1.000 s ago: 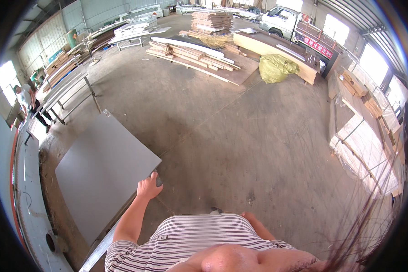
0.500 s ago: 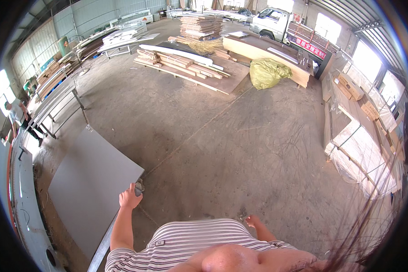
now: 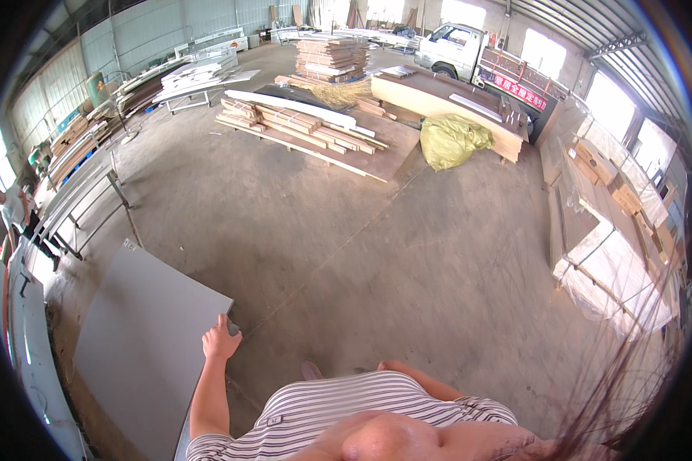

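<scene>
On my left a large flat grey panel stretches away at a slant, a small label at its far corner. My left hand is closed around the panel's right edge, just below its near right corner. A small dark grey thing shows beside those fingers; its kind is unclear. My right hand is drawn in against my striped shirt, and its fingers are hidden behind the cloth.
A metal roller stand and a person are at the left. Ahead lie timber strips and a yellow-green sack beside a stack of boards. Wrapped panels stand at the right; a white truck is farther back.
The view has shifted slightly. My right hand has come inward from the side to the front of my shirt. The left hand keeps its hold on the panel; a shoe now shows below.
</scene>
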A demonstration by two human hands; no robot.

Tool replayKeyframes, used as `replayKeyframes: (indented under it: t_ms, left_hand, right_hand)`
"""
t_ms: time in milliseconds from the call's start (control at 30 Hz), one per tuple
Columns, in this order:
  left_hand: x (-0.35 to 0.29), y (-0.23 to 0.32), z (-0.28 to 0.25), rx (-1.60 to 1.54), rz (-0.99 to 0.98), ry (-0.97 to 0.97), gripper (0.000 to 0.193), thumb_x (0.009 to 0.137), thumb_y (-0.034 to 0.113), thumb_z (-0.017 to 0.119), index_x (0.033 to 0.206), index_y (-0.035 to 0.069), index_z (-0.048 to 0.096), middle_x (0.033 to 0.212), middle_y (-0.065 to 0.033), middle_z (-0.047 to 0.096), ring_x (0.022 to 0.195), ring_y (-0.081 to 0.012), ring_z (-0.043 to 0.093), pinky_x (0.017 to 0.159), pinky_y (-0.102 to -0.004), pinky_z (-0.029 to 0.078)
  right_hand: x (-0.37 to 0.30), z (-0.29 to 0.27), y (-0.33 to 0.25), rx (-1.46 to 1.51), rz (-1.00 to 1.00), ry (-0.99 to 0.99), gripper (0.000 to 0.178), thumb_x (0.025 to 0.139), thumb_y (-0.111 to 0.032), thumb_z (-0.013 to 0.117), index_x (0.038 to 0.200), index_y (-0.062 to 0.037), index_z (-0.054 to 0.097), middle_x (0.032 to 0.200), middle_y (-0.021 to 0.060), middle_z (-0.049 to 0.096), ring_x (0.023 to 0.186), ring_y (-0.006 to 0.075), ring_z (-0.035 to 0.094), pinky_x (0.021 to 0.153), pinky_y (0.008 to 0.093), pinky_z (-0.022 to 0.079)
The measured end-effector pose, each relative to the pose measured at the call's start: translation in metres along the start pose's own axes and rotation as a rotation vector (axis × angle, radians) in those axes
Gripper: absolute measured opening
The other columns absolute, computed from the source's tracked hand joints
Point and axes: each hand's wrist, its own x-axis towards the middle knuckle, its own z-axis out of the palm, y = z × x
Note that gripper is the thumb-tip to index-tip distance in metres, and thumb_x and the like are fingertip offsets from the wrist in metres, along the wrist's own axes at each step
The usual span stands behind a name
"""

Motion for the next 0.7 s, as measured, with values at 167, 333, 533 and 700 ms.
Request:
replayKeyframes:
  t_ms: [167, 333, 533, 700]
  left_hand:
    - [0.100, -0.009, -0.010, -0.042, -0.008, -0.030, 0.059, 0.078, 0.038, 0.070, 0.126, 0.011, 0.046, 0.100, -0.0214, 0.070, 0.096, -0.0408, 0.066, 0.084, -0.0489, 0.052]
    - [0.200, -0.016, -0.017, -0.086, -0.049, -0.041, 0.060, 0.079, 0.038, 0.071, 0.126, 0.011, 0.046, 0.103, -0.0209, 0.069, 0.099, -0.0398, 0.066, 0.086, -0.0484, 0.051]
    - [0.323, -0.025, -0.026, -0.094, -0.111, -0.002, 0.060, 0.079, 0.039, 0.071, 0.127, 0.012, 0.046, 0.100, -0.0197, 0.070, 0.096, -0.0391, 0.067, 0.085, -0.0482, 0.052]
    - [0.427, -0.018, -0.034, -0.111, -0.201, 0.035, 0.059, 0.079, 0.039, 0.071, 0.127, 0.013, 0.047, 0.098, -0.0182, 0.070, 0.096, -0.0383, 0.067, 0.085, -0.0476, 0.052]
  right_hand:
    - [0.036, -0.027, -0.048, -0.267, -0.196, 0.298, 0.038, 0.091, -0.037, 0.057, 0.106, -0.0039, 0.069, 0.104, 0.0226, 0.069, 0.101, 0.0372, 0.066, 0.081, 0.0470, 0.049]
    - [0.101, -0.068, -0.070, -0.332, -0.064, 0.459, 0.041, 0.088, -0.039, 0.057, 0.104, -0.0034, 0.070, 0.098, 0.0231, 0.070, 0.097, 0.0388, 0.067, 0.081, 0.0481, 0.050]
    - [0.222, -0.139, -0.148, -0.243, 0.226, 0.204, 0.039, 0.086, -0.040, 0.059, 0.089, -0.0014, 0.067, 0.079, 0.0157, 0.071, 0.079, 0.0323, 0.068, 0.075, 0.0440, 0.051]
    - [0.341, -0.207, -0.174, -0.435, 0.271, 0.167, 0.039, 0.087, -0.041, 0.058, 0.079, -0.0049, 0.069, 0.080, 0.0163, 0.071, 0.079, 0.0331, 0.068, 0.075, 0.0437, 0.051]
